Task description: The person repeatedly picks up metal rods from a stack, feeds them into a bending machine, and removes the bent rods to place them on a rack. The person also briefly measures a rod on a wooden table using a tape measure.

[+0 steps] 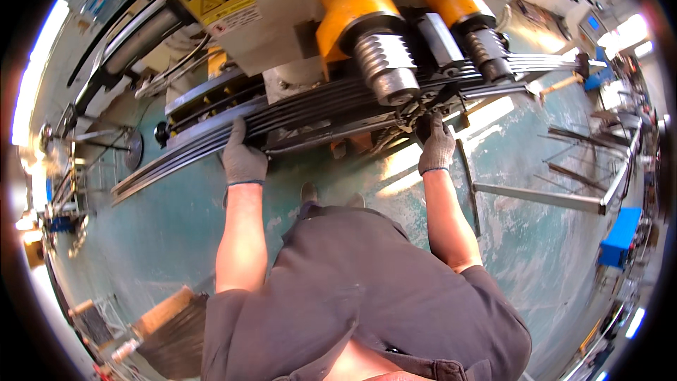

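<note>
A long stack of dark steel leaf-spring blades (310, 109) lies across a press machine, running from the lower left up to the right. My left hand (242, 156), in a grey glove, grips the near edge of the stack left of the middle. In the same kind of glove, my right hand (437, 147) holds the stack further right, just below the press heads. Two yellow hydraulic cylinders (352, 7) with grey steel rams (386, 67) stand right above the blades.
The machine body (282, 21) carries a yellow warning label. A green-painted floor (176, 219) spreads below. Metal bars and a frame (543, 199) lie on the right, near a blue box (622, 234). Wooden pieces (163, 314) sit at lower left.
</note>
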The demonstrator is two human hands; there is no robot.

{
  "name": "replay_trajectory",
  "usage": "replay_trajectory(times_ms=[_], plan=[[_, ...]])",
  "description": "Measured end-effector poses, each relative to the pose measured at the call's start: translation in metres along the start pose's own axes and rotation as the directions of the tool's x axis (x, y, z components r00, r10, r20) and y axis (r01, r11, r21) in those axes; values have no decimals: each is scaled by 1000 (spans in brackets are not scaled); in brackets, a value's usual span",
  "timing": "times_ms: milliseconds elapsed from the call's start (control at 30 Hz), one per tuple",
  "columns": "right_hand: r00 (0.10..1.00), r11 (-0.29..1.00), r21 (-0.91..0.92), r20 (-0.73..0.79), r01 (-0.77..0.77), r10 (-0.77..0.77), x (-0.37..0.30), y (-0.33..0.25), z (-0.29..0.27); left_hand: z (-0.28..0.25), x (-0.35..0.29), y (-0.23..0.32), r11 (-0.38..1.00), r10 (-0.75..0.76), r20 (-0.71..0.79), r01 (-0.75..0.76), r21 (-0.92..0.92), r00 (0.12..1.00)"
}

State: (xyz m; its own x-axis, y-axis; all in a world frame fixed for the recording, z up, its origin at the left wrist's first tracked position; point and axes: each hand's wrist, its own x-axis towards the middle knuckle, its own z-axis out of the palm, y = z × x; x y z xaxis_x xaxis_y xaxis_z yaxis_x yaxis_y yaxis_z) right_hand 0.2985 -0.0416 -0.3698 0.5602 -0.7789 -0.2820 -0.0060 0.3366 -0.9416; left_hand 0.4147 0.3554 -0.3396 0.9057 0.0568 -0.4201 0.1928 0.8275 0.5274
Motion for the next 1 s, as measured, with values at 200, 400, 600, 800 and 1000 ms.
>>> replay_trajectory(times_ms=[200, 400, 600, 800, 1000], plan=[[962, 961, -129, 93, -245, 258, -28, 43, -15, -23, -36, 31, 989, -53, 203, 78, -122, 978], [917, 796, -481, -45, -367, 395, -42, 160, -133, -87, -41, 136, 972, 157, 110, -133, -193, 981], [900, 330, -857, -288, -395, 328, -113, 186, -175, -173, -19, 275, 901, 399, -74, -406, -151, 914], [899, 370, -833, -303, -411, 317, -179, 232, -177, -274, 14, 412, 874, 443, -388, -485, -12, 808], [949, 496, -829, -123, -259, 291, -241, 244, -111, -311, 27, 451, 852, 522, -268, -512, 111, 810]])
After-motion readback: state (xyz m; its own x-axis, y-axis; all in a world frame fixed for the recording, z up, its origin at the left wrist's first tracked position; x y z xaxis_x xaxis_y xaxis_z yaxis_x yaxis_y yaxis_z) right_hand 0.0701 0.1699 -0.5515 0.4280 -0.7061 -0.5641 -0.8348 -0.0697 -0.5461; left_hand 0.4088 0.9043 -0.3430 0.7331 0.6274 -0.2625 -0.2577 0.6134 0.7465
